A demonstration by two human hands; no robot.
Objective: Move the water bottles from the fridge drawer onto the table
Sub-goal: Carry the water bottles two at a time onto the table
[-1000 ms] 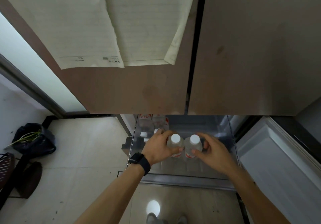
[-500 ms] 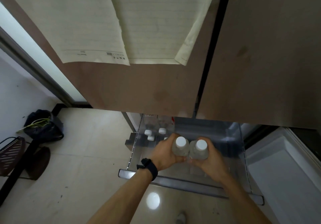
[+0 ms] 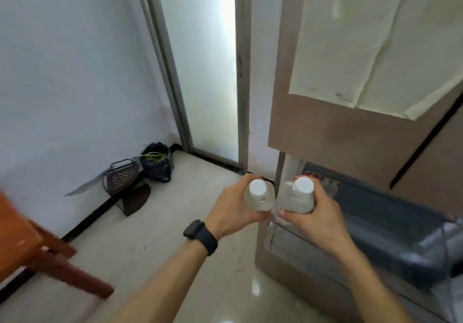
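My left hand point(image 3: 231, 209) grips a clear water bottle with a white cap point(image 3: 258, 193), held upright in front of me. My right hand point(image 3: 317, 216) grips a second clear, white-capped water bottle point(image 3: 299, 194) right beside the first. Both bottles are up in the air, left of the open fridge drawer point(image 3: 390, 237), whose inside is blurred. A corner of the brown wooden table point(image 3: 15, 237) shows at the left edge.
The brown fridge front point(image 3: 350, 134) with paper sheets taped on it fills the right. A frosted glass door point(image 3: 205, 71) stands behind. A black bag point(image 3: 156, 162) and a dark metal rack point(image 3: 122, 177) sit on the tiled floor by the white wall.
Both hands have lifted the two bottles out of the drawer. The view has swung left, away from the fridge, bringing the wall, glass door and table corner into sight.
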